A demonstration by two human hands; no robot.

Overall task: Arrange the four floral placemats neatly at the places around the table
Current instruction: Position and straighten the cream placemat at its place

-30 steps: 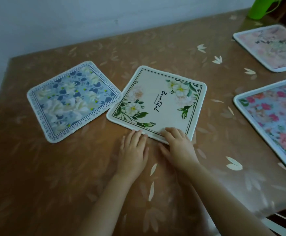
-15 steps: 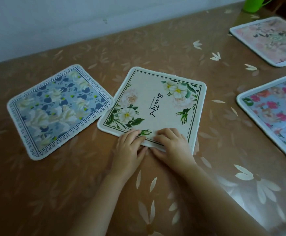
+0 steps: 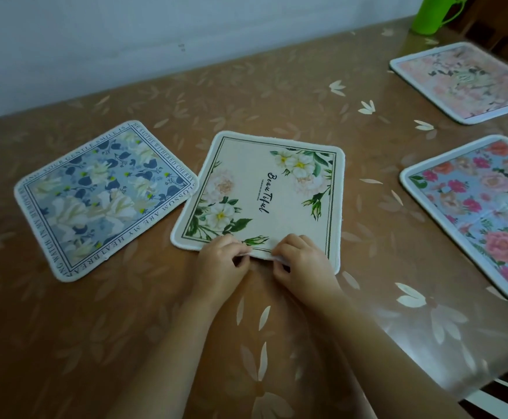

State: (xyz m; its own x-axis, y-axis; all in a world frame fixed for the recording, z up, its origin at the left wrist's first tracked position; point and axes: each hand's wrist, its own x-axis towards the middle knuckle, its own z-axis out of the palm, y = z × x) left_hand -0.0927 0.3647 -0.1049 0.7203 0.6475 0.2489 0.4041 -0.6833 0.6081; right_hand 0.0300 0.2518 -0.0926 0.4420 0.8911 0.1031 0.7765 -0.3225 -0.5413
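We find left hand (image 3: 221, 261) and right hand (image 3: 302, 261) pinching the cream placemat (image 3: 264, 192) near edge; advise squaring it beside the blue placemat (image 3: 104, 198)

Left hand (image 3: 221, 261) and right hand (image 3: 302, 263), flat on the surface at the cream placemat's (image 3: 264, 195) near edge a second ago, now curl and pinch that edge. Thumbs go under, fingers (image 3: 295, 241) over the border; the hem lifts slightly between them. The two hands sit closer together than before. The cream placemat has turned a little, its near edge more level. The blue placemat (image 3: 104, 198) appears shifted in frame, likely from head movement.
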